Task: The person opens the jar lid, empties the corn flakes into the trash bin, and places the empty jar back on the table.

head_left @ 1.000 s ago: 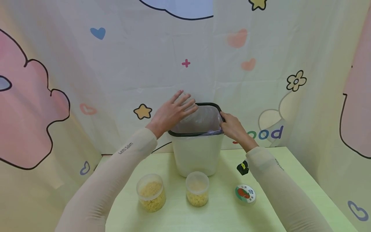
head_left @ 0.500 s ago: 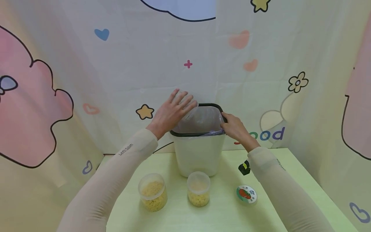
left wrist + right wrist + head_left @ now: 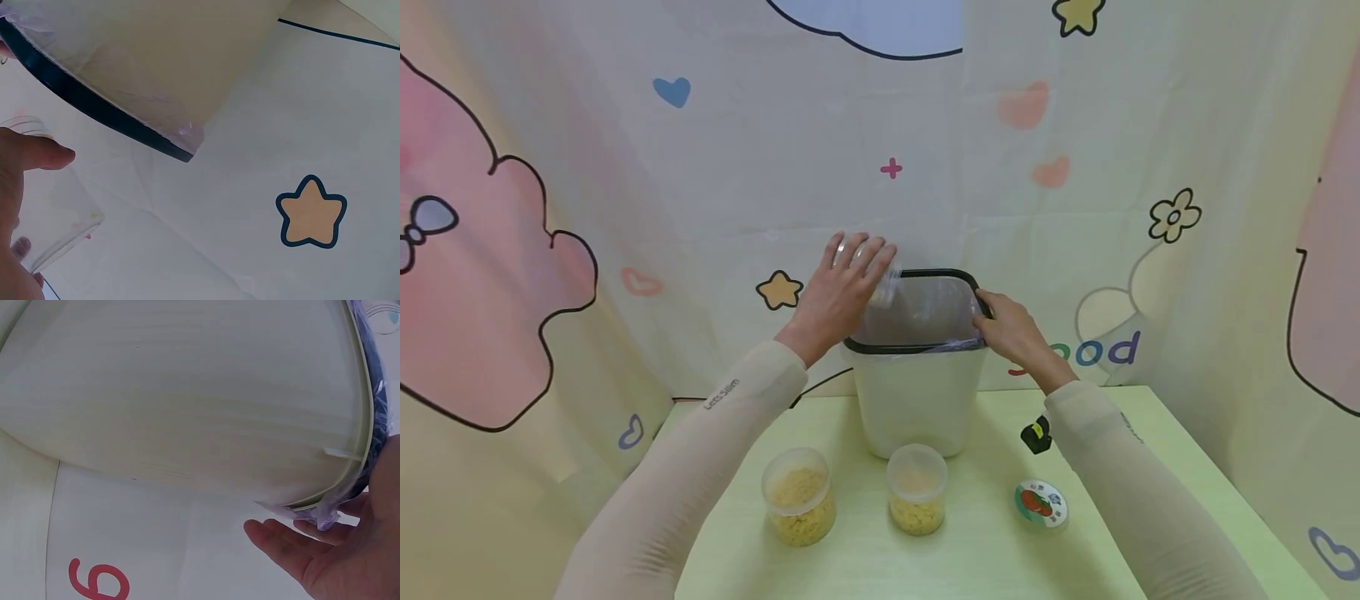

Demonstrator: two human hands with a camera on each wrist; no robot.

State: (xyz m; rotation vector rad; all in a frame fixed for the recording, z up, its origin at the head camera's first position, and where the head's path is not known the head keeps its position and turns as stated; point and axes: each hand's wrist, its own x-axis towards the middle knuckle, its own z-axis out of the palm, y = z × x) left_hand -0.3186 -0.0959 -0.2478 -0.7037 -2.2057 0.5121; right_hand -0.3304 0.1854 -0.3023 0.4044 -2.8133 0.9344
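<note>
My left hand [image 3: 835, 296] holds a clear plastic jar [image 3: 887, 286] above the left side of the bin's opening. In the left wrist view the thumb lies along the side of the tilted jar [image 3: 65, 200], whose wall carries a few small specks. A white bin [image 3: 917, 400] stands at the back of the table, lined with a thin translucent bag [image 3: 925, 308]. My right hand [image 3: 1011, 329] grips the bin's black rim [image 3: 955, 273] at the right corner. In the right wrist view, purplish bag edge [image 3: 328, 515] bunches between the fingers and the rim.
Two clear tubs, a wider one [image 3: 799, 500] and a narrower one [image 3: 917, 492], hold yellow crumbly pieces before the bin. At right lie a round lid with a tomato picture [image 3: 1041, 503] and a small black object [image 3: 1036, 435]. A printed curtain [image 3: 737, 167] hangs behind.
My left hand has shifted left relative to the bin and turned, so more of the jar shows beside the fingers. My right hand stays on the rim. The head view has shifted slightly.
</note>
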